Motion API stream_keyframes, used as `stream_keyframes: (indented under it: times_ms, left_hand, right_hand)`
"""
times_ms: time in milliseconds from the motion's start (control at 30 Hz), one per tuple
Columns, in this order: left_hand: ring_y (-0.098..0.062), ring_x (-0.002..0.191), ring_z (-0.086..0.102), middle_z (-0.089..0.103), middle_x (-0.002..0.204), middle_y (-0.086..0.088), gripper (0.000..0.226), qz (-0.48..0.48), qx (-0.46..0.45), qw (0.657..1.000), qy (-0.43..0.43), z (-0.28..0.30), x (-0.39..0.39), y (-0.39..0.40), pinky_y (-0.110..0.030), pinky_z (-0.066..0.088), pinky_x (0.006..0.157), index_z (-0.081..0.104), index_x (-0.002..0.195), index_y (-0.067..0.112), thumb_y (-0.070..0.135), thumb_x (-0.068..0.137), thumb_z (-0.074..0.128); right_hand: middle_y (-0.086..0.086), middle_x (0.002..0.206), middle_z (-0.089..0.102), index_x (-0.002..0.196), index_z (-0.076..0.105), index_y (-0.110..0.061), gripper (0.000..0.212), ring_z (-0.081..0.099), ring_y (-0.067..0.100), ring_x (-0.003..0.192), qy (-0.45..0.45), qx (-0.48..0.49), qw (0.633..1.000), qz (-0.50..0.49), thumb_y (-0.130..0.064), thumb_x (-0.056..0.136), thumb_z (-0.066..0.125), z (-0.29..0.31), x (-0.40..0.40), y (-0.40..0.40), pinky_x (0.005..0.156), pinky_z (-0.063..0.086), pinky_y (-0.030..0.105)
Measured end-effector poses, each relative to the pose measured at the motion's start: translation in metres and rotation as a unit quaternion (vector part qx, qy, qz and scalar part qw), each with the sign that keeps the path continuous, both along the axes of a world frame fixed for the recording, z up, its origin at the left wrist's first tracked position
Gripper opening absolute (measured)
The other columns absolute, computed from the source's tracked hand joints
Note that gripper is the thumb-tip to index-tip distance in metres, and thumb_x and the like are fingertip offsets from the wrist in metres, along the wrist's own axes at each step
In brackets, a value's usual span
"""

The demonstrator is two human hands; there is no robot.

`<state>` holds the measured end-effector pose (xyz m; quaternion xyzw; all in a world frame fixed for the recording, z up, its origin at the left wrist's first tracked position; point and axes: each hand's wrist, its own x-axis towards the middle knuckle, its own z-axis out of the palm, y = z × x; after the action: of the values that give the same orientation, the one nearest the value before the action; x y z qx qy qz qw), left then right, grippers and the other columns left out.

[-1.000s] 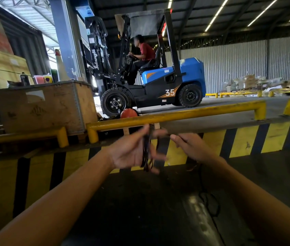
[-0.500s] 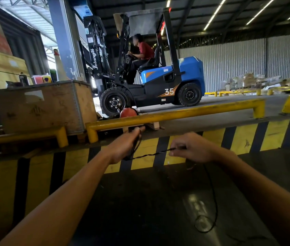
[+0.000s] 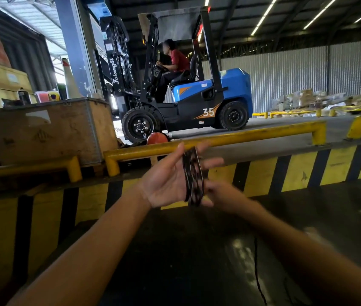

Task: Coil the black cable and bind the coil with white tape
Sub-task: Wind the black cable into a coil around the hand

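Note:
The black cable is wound in several loops around the outstretched fingers of my left hand, palm facing right. My right hand, blurred, sits just right of and below the coil, close against it; its grip on the cable is not clear. A loose length of the cable hangs from under my right forearm toward the dark floor. No white tape is in view.
A yellow-and-black striped kerb with yellow guard rails runs across in front of me. Beyond it stands a blue forklift with a person seated in it. A wooden crate is at the left. Dark glossy floor lies below.
Half a second ago my hands were apart with a stretch of cable taut between them. Now the right hand has come back to the left and the loops lie around the left fingers.

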<state>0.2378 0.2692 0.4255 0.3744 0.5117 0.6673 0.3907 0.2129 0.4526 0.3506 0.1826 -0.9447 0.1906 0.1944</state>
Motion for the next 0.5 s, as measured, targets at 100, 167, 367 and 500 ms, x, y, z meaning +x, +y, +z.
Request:
stream_keyframes:
  times_ms: [100, 167, 367, 500]
  left_hand:
    - [-0.035, 0.128, 0.044, 0.044, 0.146, -0.003, 0.048, 0.202, 0.078, 0.976, 0.008, 0.006, -0.014, 0.002, -0.067, 0.036, 0.092, 0.047, 0.134, 0.039, 0.055, 0.097, 0.021]
    - [-0.033, 0.129, 0.043, 0.038, 0.151, -0.004, 0.050, 0.298, 0.098, 0.949, 0.030, 0.008, -0.032, -0.012, -0.069, 0.025, 0.103, 0.045, 0.136, 0.039, 0.055, 0.097, 0.019]
    - [-0.026, 0.138, 0.032, 0.039, 0.147, -0.001, 0.049, 0.382, -0.245, 0.845, 0.281, -0.003, -0.048, -0.057, -0.052, 0.022, 0.112, 0.039, 0.142, 0.029, 0.047, 0.100, 0.020]
    - [-0.020, 0.109, 0.052, 0.054, 0.119, -0.003, 0.046, 0.252, -0.439, 0.788, 0.351, -0.019, -0.038, -0.045, -0.037, 0.041, 0.095, 0.051, 0.127, 0.035, 0.056, 0.096, 0.024]
  right_hand:
    - [-0.001, 0.086, 0.057, 0.094, 0.054, -0.021, 0.016, 0.054, 0.011, 0.077, -0.066, 0.008, 0.996, 0.060, -0.030, 0.096, 0.041, -0.019, 0.013, -0.041, 0.072, 0.041, 0.027]
    - [-0.002, 0.086, 0.054, 0.101, 0.055, -0.016, 0.023, 0.052, 0.010, 0.077, -0.104, 0.065, 0.988, 0.099, -0.032, 0.097, 0.040, -0.018, 0.024, -0.042, 0.072, 0.040, 0.027]
    - [0.003, 0.080, 0.058, 0.089, 0.061, -0.012, 0.027, 0.055, 0.013, 0.076, -0.018, 0.075, 0.993, 0.092, -0.033, 0.094, 0.045, 0.041, 0.037, 0.019, 0.071, 0.040, 0.022]
    - [-0.005, 0.064, 0.055, 0.078, 0.061, -0.016, 0.015, 0.051, 0.009, 0.058, 0.124, -0.040, 0.991, 0.039, -0.027, 0.087, 0.058, 0.075, 0.022, 0.042, 0.057, 0.038, 0.020]
